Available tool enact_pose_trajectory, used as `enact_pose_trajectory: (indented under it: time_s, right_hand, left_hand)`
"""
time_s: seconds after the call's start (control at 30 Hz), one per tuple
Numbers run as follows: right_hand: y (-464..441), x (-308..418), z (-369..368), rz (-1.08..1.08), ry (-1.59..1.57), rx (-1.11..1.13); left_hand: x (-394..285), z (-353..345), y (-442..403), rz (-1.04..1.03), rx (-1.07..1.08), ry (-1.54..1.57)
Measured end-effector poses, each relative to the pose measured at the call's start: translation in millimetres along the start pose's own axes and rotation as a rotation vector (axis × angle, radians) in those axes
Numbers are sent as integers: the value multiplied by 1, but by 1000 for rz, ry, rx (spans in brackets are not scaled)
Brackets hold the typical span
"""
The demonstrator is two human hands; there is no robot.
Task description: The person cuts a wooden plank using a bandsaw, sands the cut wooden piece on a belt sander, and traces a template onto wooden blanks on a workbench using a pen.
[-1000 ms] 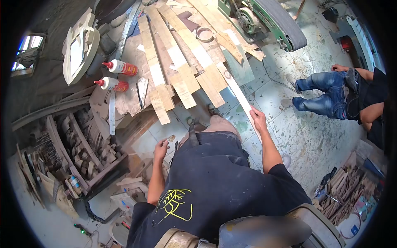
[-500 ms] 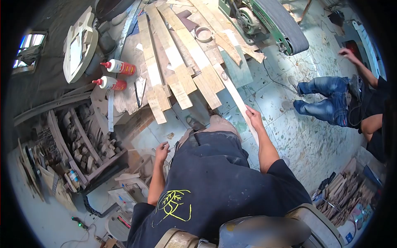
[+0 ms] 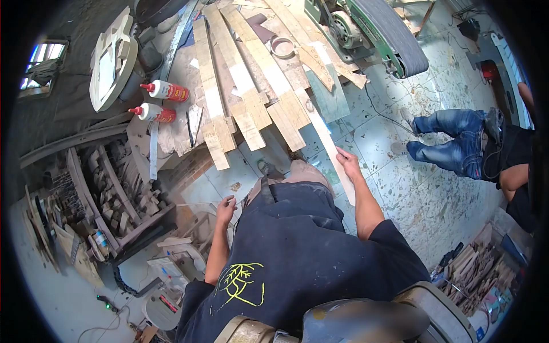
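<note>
A long pale wooden strip (image 3: pixel 325 137) slants down from the front edge of the workbench, and my right hand (image 3: pixel 349 164) grips it near its lower end. Its upper end lies beside the joined boards. My left hand (image 3: pixel 226 209) hangs at my left side, away from the bench, with curled fingers; what it holds, if anything, is too small to make out. Several long boards (image 3: pixel 246 83) with stepped ends lie across the workbench (image 3: pixel 182 123) and jut over its front edge.
Two red-and-white glue bottles (image 3: pixel 166 91) lie at the bench's left. A green belt sander (image 3: pixel 349 31) stands at the back right. Another person in jeans (image 3: pixel 452 140) stands at the right. A bin of wood scraps (image 3: pixel 128 211) is at the lower left, more scraps (image 3: pixel 480 268) at the lower right.
My right hand has moved slightly left, and the strip's lower end with it. The other person's forearm swung out towards the machine at the right and now shows only partly at the edge.
</note>
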State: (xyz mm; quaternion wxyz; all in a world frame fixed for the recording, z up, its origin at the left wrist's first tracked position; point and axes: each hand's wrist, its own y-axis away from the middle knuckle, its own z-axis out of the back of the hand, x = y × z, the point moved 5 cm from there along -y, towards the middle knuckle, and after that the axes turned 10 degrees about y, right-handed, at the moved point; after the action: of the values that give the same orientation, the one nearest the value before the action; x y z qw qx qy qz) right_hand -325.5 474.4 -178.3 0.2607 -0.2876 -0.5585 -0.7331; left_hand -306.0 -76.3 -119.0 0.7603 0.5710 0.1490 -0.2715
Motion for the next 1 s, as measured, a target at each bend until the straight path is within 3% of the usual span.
enact_pose_trajectory:
  time_s: [1.0]
  right_hand:
    - [-1,1,-2,23,-26,36]
  left_hand:
    - [-4,8,-4,-19,19,-22]
